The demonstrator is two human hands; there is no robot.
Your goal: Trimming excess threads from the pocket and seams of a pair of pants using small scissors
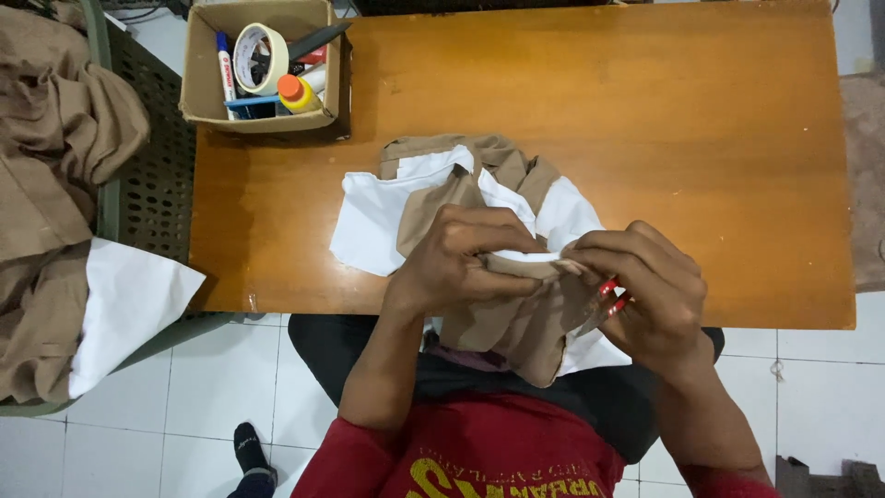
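Tan-and-white folded cloth (479,231) is lying at the orange wooden counter's (645,138) six-o'clock edge, pinched closed by the left hand (466,258); the right hand (645,290) is gripping red-handled scissors (610,297). Cardboard box (263,65) is sitting at eleven o'clock above white tiled floor (212,406).

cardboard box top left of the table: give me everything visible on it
The cardboard box is small, brown and open-topped, sitting upright at the far left corner of the wooden table, beside a green perforated bin. Inside stand a roll of tape, a white marker with a blue cap, a yellow bottle with an orange cap and a dark tool. Neither hand touches it.
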